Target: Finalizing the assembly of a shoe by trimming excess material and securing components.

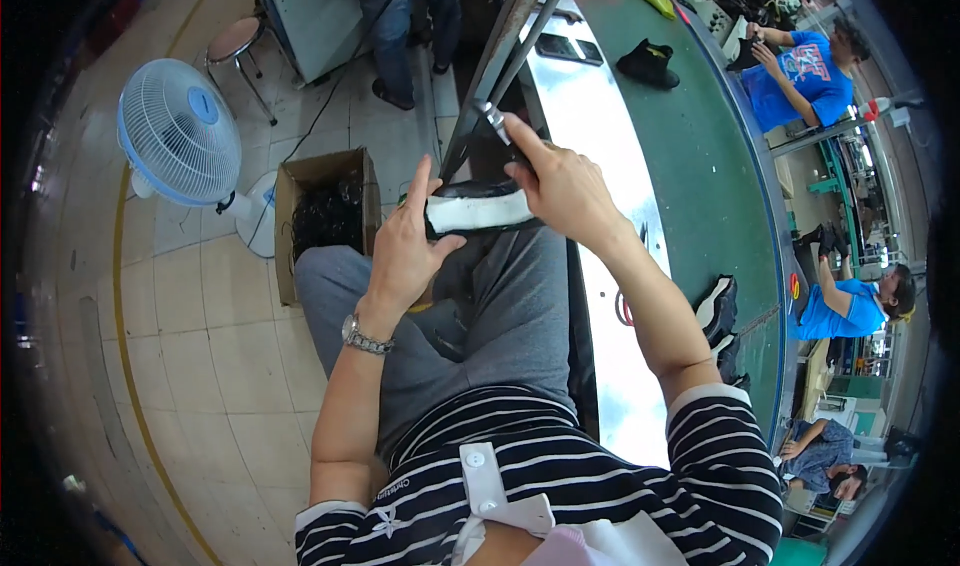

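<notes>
the left hand [405, 251], a watch [362, 336] at its wrist, is wrapped around one end of a black shoe with a white sole [478, 209], held over the lap. the right hand [562, 188] steadies the other end and pinches a small metal tool [496, 123] pointing up. left of the knees sits a cardboard box [322, 211], with a blue fan [178, 134] beyond. further along the green belt [700, 181] lies another black shoe [650, 64].
</notes>
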